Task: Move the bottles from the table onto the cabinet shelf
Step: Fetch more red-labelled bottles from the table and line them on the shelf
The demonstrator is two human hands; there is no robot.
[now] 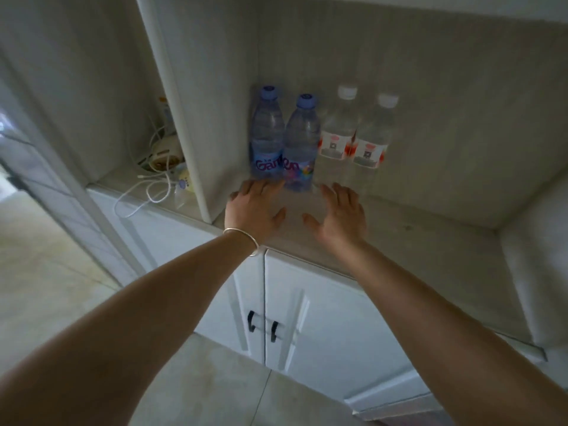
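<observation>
Several water bottles stand upright in a row at the back left of the cabinet shelf (430, 235). Two have blue caps and purple labels: one at the far left (266, 133) and one beside it (301, 146). Two clear bottles with white caps and red-and-white labels stand to their right, the nearer-left one (338, 133) and the rightmost (373, 142). My left hand (253, 207) is open, palm down, just in front of the blue-capped bottles, with a thin bangle on the wrist. My right hand (341, 215) is open too, in front of the clear bottles. Neither hand holds anything.
A vertical divider panel (190, 118) bounds the shelf on the left. Beyond it a compartment holds a power strip with white cables (153, 176). Below the shelf are white cabinet doors with black handles (262, 325). A white panel (534, 272) rises at the right. Tiled floor lies below.
</observation>
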